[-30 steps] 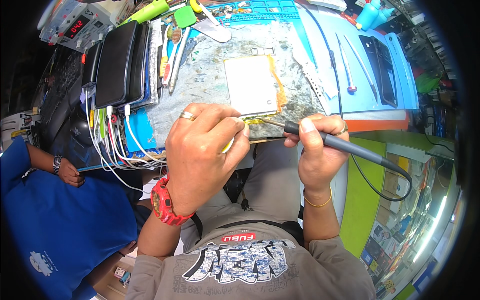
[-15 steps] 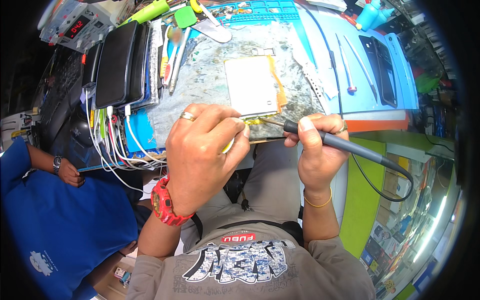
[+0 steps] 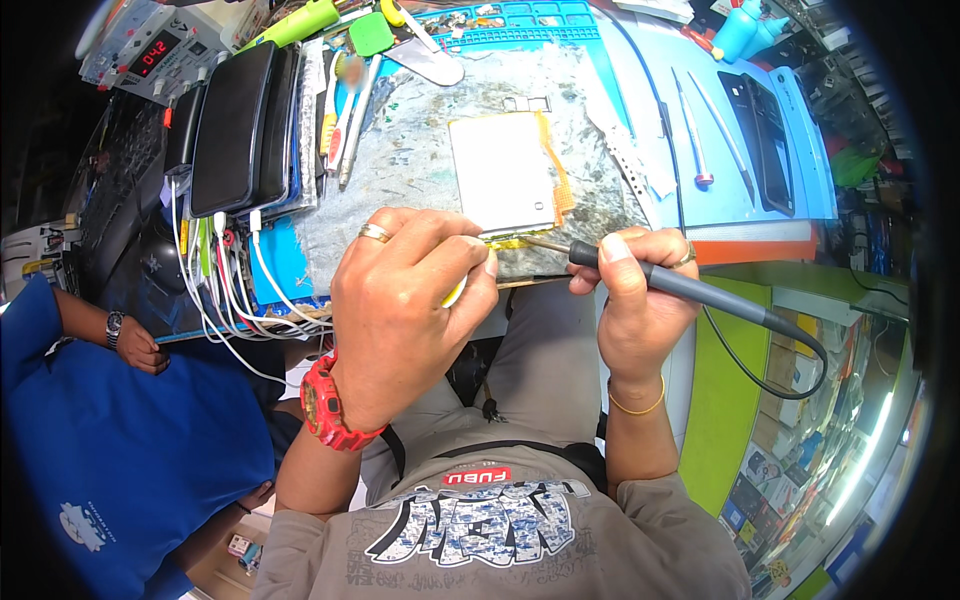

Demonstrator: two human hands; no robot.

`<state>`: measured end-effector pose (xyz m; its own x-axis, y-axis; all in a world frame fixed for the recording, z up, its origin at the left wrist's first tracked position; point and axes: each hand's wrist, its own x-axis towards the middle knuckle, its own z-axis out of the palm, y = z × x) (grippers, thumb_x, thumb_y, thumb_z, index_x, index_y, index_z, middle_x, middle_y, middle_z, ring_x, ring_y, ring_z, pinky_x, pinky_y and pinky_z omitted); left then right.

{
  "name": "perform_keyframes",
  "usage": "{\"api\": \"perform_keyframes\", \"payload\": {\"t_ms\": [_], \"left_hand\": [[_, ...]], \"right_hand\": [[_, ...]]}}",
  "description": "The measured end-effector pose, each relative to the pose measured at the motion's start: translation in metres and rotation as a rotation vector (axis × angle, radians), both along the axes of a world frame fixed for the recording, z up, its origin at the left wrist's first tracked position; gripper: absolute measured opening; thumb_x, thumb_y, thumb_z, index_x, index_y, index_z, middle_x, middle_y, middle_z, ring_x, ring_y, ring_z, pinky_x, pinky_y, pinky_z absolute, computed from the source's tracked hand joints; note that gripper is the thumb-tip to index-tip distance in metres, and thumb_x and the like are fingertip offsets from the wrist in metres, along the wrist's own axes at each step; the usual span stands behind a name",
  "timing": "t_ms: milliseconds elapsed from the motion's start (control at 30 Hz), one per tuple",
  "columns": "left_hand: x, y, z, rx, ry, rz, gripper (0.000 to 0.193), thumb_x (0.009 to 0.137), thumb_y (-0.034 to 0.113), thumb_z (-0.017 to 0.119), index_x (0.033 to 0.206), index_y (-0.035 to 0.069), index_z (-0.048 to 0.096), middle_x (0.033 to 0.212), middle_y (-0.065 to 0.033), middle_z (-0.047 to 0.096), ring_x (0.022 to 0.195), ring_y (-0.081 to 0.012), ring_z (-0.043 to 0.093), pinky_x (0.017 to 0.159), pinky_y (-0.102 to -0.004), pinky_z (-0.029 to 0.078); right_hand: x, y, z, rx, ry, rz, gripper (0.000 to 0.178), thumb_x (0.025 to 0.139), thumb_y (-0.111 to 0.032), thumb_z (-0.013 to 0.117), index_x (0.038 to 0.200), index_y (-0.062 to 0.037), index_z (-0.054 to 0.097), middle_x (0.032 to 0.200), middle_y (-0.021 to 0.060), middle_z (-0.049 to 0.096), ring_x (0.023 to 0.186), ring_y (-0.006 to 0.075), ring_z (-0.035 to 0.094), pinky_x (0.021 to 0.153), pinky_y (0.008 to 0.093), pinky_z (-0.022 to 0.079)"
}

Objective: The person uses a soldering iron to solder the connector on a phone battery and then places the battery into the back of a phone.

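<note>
Your right hand [image 3: 640, 312] grips the soldering iron [image 3: 715, 298], tip at the yellow strip [image 3: 508, 243] edging the white pack [image 3: 503, 170] on the grey mat [image 3: 400, 140]; your left hand [image 3: 410, 290] closes its fingers round a mostly hidden yellow piece [image 3: 457, 292]. The pack looks light but fragile: hold it by its edges

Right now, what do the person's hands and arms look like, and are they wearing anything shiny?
Yes! The left hand has a gold-coloured ring, with a chunky red watch on that wrist. The right hand has another ring, plus a thin gold-coloured bracelet. Grey-brown sleeves leave both forearms bare.
</note>
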<state>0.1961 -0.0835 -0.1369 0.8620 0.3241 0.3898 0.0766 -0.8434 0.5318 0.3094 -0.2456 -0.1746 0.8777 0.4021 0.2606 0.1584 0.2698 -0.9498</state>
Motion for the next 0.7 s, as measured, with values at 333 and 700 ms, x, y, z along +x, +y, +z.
{"api": "perform_keyframes", "payload": {"t_ms": [333, 700], "left_hand": [[-0.0005, 0.0014, -0.0001, -0.004, -0.001, -0.011, 0.007, 0.079, 0.003, 0.076, 0.080, 0.003, 0.069, 0.092, -0.0088, 0.073, 0.085, -0.0273, 0.065, 0.078, -0.0386, 0.049], [-0.0007, 0.0013, -0.0010, -0.005, -0.003, -0.009, 0.007, 0.079, 0.003, 0.075, 0.080, 0.003, 0.069, 0.092, -0.0085, 0.073, 0.085, -0.0273, 0.065, 0.078, -0.0386, 0.049]], "right_hand": [[0.0012, -0.0016, 0.0031, -0.087, -0.030, 0.012, 0.014, 0.095, -0.002, 0.064, 0.089, -0.0022, 0.051, 0.077, 0.0132, 0.064, 0.059, 0.0176, 0.066, 0.058, 0.0299, 0.058], [0.0015, 0.0000, 0.0023, -0.032, -0.011, 0.014, 0.016, 0.095, -0.002, 0.069, 0.089, -0.0009, 0.054, 0.077, 0.0107, 0.067, 0.062, 0.0114, 0.067, 0.058, 0.0240, 0.056]]}}
